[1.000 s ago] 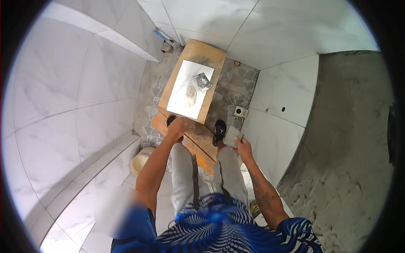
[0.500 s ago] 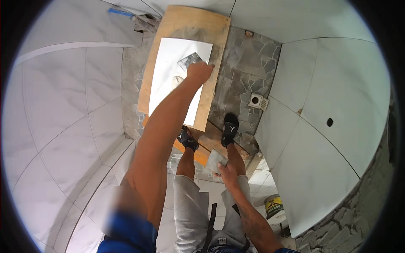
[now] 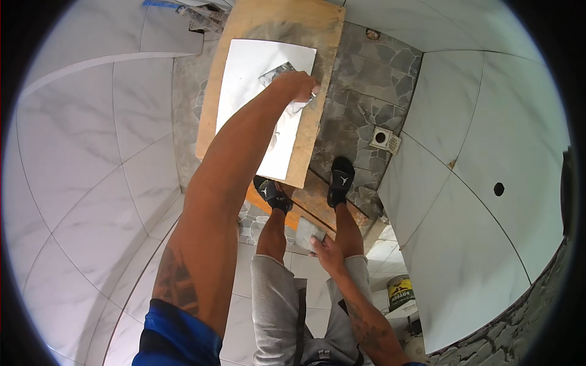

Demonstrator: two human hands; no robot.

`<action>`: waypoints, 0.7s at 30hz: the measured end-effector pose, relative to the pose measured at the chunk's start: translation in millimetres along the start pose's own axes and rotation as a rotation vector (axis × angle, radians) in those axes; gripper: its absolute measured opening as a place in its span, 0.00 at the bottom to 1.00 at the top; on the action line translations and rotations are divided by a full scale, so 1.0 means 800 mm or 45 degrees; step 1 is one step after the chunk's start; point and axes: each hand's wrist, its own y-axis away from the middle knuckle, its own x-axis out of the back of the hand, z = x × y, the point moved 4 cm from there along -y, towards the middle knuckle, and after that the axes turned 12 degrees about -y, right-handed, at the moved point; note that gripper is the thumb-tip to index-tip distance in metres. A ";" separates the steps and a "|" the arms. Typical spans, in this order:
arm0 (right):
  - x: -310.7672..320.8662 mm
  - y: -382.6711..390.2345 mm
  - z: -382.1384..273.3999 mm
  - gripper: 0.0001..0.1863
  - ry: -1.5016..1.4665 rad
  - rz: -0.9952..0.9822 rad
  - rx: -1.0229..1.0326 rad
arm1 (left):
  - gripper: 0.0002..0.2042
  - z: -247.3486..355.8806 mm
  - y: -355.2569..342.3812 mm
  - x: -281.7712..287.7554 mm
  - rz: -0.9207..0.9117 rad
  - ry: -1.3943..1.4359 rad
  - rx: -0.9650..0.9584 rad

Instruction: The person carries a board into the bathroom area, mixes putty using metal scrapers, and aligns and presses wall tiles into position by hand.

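My left hand (image 3: 300,86) curls over the plate (image 3: 276,73) on the sheet (image 3: 245,68); whether it grips, I cannot tell. My right hand (image 3: 328,252) is closed on the near edge of the square (image 3: 309,232) (presumably leaving its face clear). A board (image 3: 274,13) underlies the sheet, seemingly as support.

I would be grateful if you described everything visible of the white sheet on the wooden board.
The white sheet is flat, smooth-looking and roughly rectangular, its exact material unclear. It lies on the tan wooden board, its near end close to the left black sandal. The left forearm crosses above it, hiding much of its middle. The left hand is at a grey-smeared square plate over its right half; a pale, putty-like patch shows beside the forearm.
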 end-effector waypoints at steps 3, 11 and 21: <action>-0.004 -0.005 0.005 0.20 0.004 0.010 -0.020 | 0.18 0.001 -0.003 -0.003 0.008 -0.011 -0.019; -0.006 -0.005 0.011 0.20 -0.035 -0.019 0.023 | 0.15 -0.004 0.041 0.018 0.182 -0.125 0.153; -0.012 0.009 0.041 0.18 0.049 0.006 -0.036 | 0.15 -0.110 0.289 -0.027 1.109 0.518 0.857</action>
